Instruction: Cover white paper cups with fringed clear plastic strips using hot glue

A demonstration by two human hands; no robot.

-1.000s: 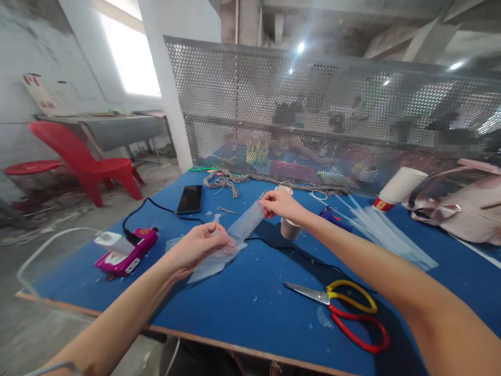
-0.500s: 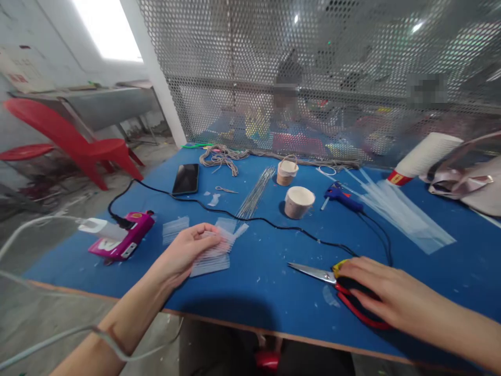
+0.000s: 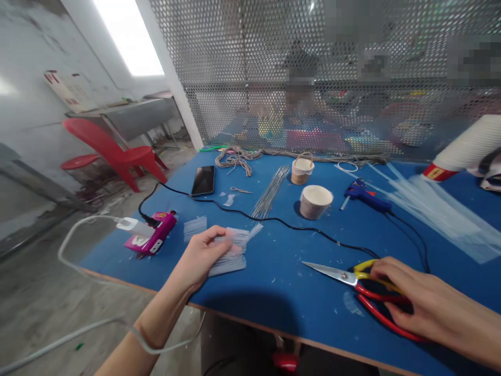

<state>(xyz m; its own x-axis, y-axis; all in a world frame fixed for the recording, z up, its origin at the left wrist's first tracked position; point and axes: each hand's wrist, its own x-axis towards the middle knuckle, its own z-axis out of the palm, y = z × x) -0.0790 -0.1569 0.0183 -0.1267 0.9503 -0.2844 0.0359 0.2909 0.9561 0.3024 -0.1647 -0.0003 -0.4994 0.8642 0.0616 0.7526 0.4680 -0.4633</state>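
Note:
My left hand (image 3: 209, 256) is closed on thin translucent plastic strips (image 3: 229, 265), pinching them between thumb and fingers just over the table. Part of the strips is hidden behind the fingers. A small separate stack of cut strips (image 3: 194, 228) lies just left of that hand. At the right, my right hand (image 3: 417, 297) grips the scissors (image 3: 362, 278) by their red and yellow handles. The blades are together and point left. A loose scrap of clear plastic (image 3: 352, 304) rests below the scissors.
A black cord (image 3: 282, 226) crosses the blue table from a magenta power strip (image 3: 156, 235). Beyond it are a phone (image 3: 203, 180), metal wires (image 3: 271, 193), two paper cups (image 3: 316, 202), a blue glue gun (image 3: 368, 197) and long plastic strips (image 3: 450, 209). A perforated metal screen (image 3: 250, 68) stands behind.
The view has swung left, so everything sits further right. My right hand now shows more of the scissors' handles, with the fingers around them. My left hand still holds the strips.

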